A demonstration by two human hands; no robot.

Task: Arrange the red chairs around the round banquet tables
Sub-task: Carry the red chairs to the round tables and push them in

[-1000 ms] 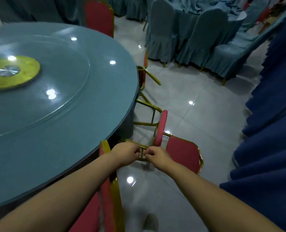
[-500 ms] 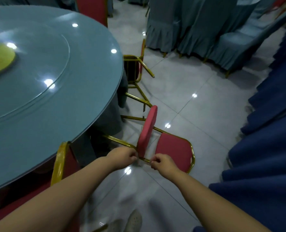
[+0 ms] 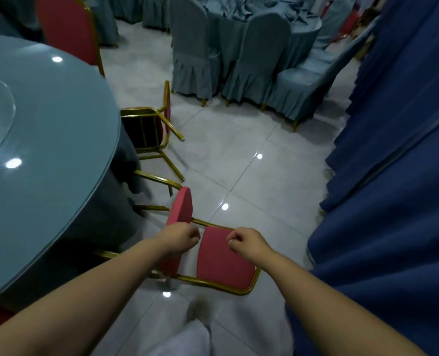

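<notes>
Barely begun, by the look of it: two red chairs [image 3: 213,242] [image 3: 154,129] lying tipped on the floor beside the round surface [image 3: 49,140], left hand [image 3: 180,238] and right hand [image 3: 246,242] curled, gripping nothing.

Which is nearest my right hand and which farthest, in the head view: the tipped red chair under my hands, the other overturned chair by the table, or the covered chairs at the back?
1. Tipped red chair, directly beside the right hand.
2. Overturned chair, farther ahead to the left, against the round table.
3. Covered chairs, at the far table straight ahead.
</notes>
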